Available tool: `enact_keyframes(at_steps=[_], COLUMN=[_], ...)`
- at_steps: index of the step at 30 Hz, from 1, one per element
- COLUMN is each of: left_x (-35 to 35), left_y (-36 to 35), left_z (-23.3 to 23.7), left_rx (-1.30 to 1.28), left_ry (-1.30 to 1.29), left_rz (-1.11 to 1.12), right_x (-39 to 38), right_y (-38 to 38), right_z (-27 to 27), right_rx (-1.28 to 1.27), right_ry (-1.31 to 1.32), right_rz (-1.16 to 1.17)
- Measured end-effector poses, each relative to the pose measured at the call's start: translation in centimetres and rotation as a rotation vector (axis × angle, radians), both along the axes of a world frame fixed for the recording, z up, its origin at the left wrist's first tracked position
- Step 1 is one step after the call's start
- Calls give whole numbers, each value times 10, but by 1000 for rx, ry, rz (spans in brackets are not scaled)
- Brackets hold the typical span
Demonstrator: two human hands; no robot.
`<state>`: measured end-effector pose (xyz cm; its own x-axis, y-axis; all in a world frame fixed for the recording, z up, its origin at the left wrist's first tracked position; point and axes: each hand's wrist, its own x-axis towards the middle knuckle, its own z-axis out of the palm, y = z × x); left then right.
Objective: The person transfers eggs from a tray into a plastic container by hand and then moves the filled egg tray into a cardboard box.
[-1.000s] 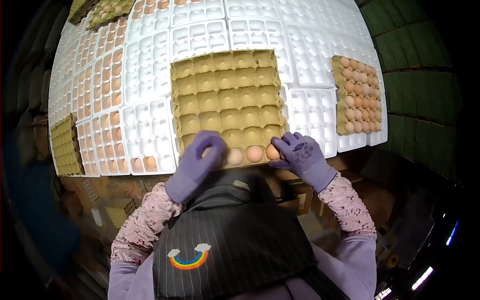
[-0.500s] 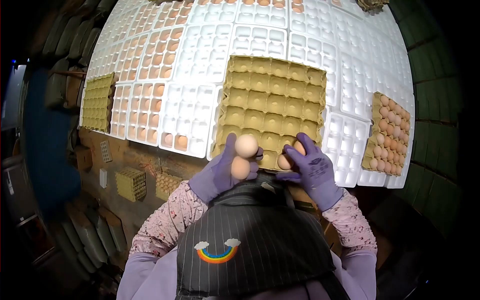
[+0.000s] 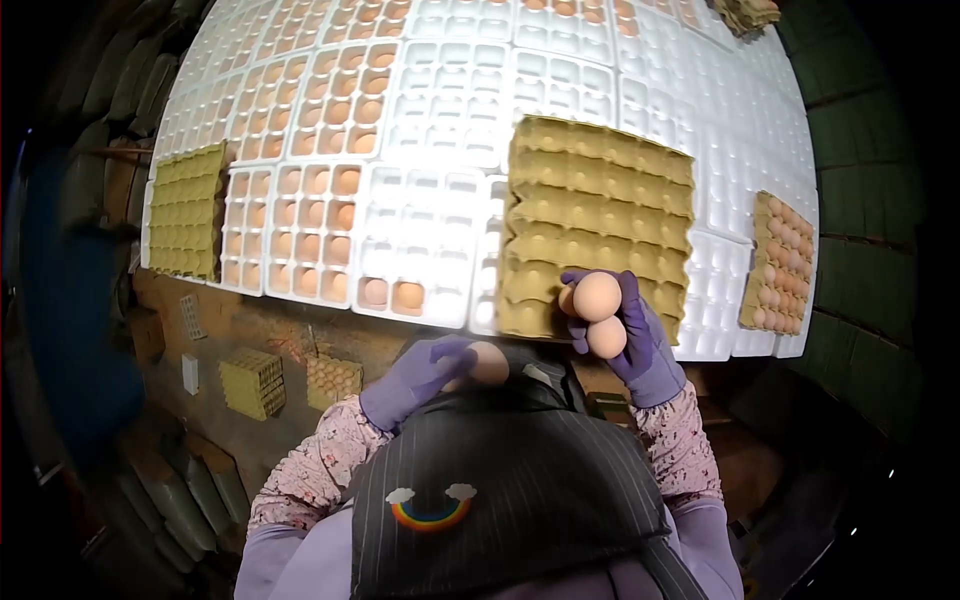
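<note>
My left hand (image 3: 420, 378), in a purple glove, is closed around a brown egg (image 3: 489, 362) in front of the apron. A second egg may be partly hidden by its fingers. My right hand (image 3: 648, 352), gloved the same way, holds several eggs (image 3: 598, 295) bunched against its palm and fingers. It is over the near right part of a yellowish pulp egg tray (image 3: 600, 215), whose cups hold no visible eggs. Left of that lies a white foam tray (image 3: 425, 235) with two eggs in its near row.
More white foam trays cover the table, those on the left (image 3: 312, 240) filled with eggs. A pulp tray (image 3: 188, 212) lies at the far left. A filled pulp tray (image 3: 778, 262) lies at the right. Stacked pulp trays (image 3: 253, 382) stand on the floor.
My left hand has drawn back from the pulp tray toward the apron. My right hand now shows more eggs, turned upward. The view has swung left, so the table appears shifted right.
</note>
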<state>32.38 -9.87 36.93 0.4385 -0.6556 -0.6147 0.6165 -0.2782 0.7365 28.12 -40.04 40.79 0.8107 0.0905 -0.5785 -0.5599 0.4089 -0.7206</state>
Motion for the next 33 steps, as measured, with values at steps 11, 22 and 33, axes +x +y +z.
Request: enact_keyframes(at_steps=[11, 22, 33], left_x=[93, 125, 76], left_y=[51, 47, -50], left_z=[-67, -88, -34], left_rx=[520, 280, 57], left_ry=[-1206, -1309, -709], left_rz=[-269, 11, -68], right_x=[56, 129, 35], right_y=[165, 169, -18], right_z=[-65, -103, -21], right_rx=[-1566, -1591, -1696], right_ry=[-475, -551, -217], right_rz=[847, 237, -323])
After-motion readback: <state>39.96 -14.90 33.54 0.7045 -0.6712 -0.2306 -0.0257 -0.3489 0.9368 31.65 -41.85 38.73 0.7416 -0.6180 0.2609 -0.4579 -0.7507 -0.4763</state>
